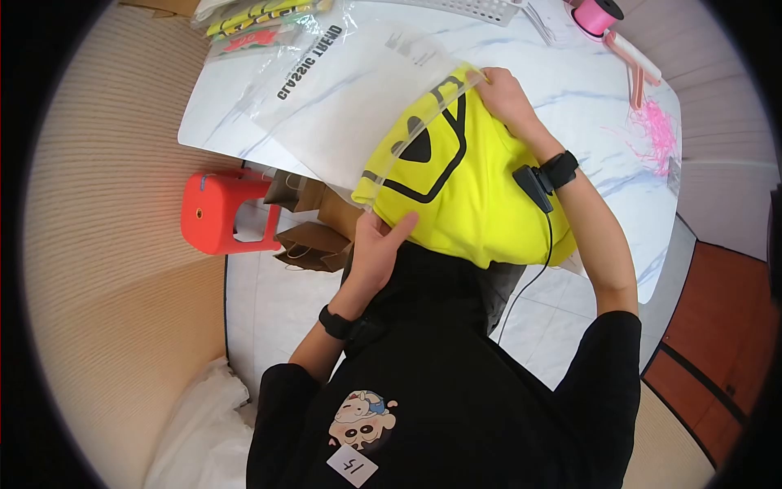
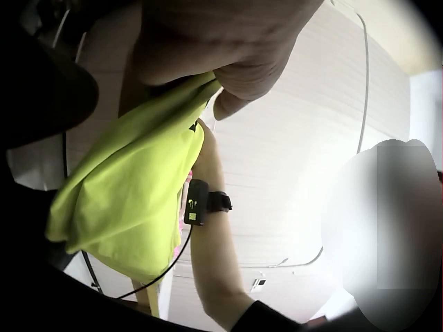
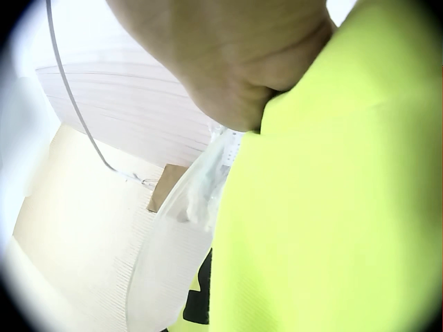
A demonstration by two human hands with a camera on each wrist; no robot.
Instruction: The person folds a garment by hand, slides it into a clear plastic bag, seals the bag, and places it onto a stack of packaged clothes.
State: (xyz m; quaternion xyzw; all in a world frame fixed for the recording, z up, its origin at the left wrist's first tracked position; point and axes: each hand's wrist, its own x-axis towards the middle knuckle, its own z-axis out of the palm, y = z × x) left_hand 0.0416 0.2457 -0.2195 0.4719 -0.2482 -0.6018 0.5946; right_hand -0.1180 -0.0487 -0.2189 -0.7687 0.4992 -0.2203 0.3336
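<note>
A bright yellow garment (image 1: 505, 187) with a black print lies over the table's near edge and hangs down toward the person's lap. Its far part is inside a frosted clear plastic bag (image 1: 342, 130) lettered CLASSIC TREND, whose mouth crosses the print. At the left end of that mouth, my left hand (image 1: 376, 257) grips the garment, thumb over the fabric; the left wrist view shows yellow cloth (image 2: 131, 187) hanging from it. My right hand (image 1: 509, 102) grips the garment at the far right corner of the bag mouth, fingertips hidden by the cloth (image 3: 332, 207) in the right wrist view.
The marbled white table (image 1: 220, 114) holds packed bags (image 1: 261, 24) at the far left, a white perforated basket (image 1: 472, 8), a pink ribbon spool (image 1: 596, 16) and pink paper shreds (image 1: 656, 130). Left of the person stand a red stool (image 1: 212, 212) and brown paper bags (image 1: 314, 244).
</note>
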